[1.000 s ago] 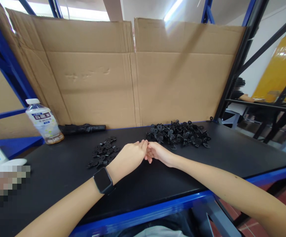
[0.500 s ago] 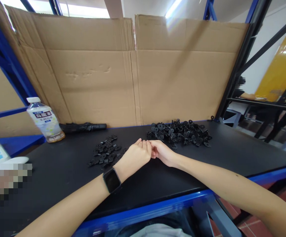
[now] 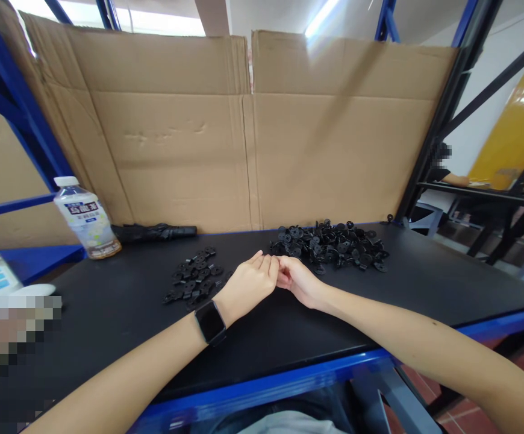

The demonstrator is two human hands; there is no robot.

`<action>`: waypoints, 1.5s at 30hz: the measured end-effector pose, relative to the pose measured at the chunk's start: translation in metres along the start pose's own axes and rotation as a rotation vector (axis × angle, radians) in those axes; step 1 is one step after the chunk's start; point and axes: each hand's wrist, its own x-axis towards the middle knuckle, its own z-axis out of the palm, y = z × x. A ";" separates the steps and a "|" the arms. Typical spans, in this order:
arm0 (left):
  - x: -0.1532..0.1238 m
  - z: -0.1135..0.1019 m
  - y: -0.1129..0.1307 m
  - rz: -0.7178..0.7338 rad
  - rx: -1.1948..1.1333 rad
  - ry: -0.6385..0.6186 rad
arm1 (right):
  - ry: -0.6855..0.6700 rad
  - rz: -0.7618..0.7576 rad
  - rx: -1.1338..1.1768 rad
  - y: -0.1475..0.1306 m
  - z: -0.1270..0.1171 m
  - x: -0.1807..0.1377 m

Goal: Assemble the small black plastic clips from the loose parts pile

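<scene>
My left hand (image 3: pixel 252 281) and my right hand (image 3: pixel 299 281) meet over the middle of the black tabletop (image 3: pixel 289 337). Both have their fingers curled and pressed together, fingertips touching. Whatever lies between them, if anything, is hidden by the fingers. Beyond my right hand is a large heap of small black round plastic parts (image 3: pixel 329 244). A smaller, looser group of black disc-shaped parts (image 3: pixel 196 274) lies left of my left hand and is partly covered by it. A black smartwatch (image 3: pixel 210 322) is on my left wrist.
A drink bottle (image 3: pixel 88 220) and a folded black umbrella (image 3: pixel 156 232) stand and lie at the back left. Cardboard sheets (image 3: pixel 176 132) wall off the back. The table's blue front edge (image 3: pixel 262 389) runs before me. Another person (image 3: pixel 445 172) sits far right.
The view has shifted slightly. My left wrist has turned a little and the fingers of both hands have moved slightly against each other; both hands stay together in the same place.
</scene>
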 end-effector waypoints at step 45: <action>-0.036 0.007 -0.074 -0.354 -0.575 -0.555 | -0.099 0.088 0.065 -0.009 -0.009 0.001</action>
